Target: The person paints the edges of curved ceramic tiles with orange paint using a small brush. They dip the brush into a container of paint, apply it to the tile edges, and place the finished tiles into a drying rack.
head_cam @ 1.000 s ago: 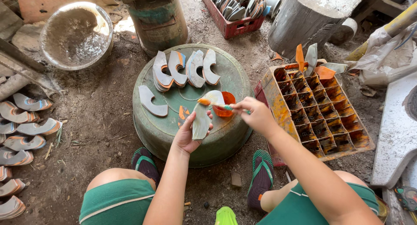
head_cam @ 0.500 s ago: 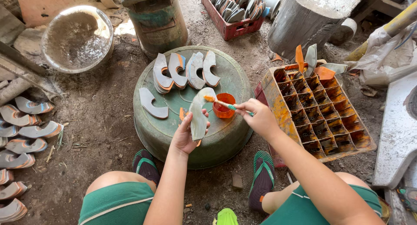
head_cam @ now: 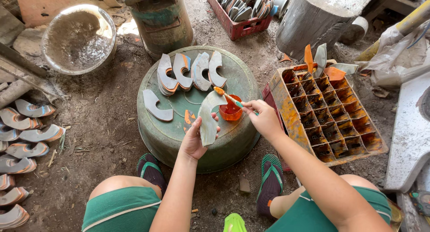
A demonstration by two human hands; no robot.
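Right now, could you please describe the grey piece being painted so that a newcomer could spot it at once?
Find the big round green upturned basin in the middle of the dirt floor. At its near edge, beside the small orange cup, the left hand holds a curved grey piece. Unlike the grey pieces lying on the basin, it is lifted, and the brush in the right hand touches its top end.
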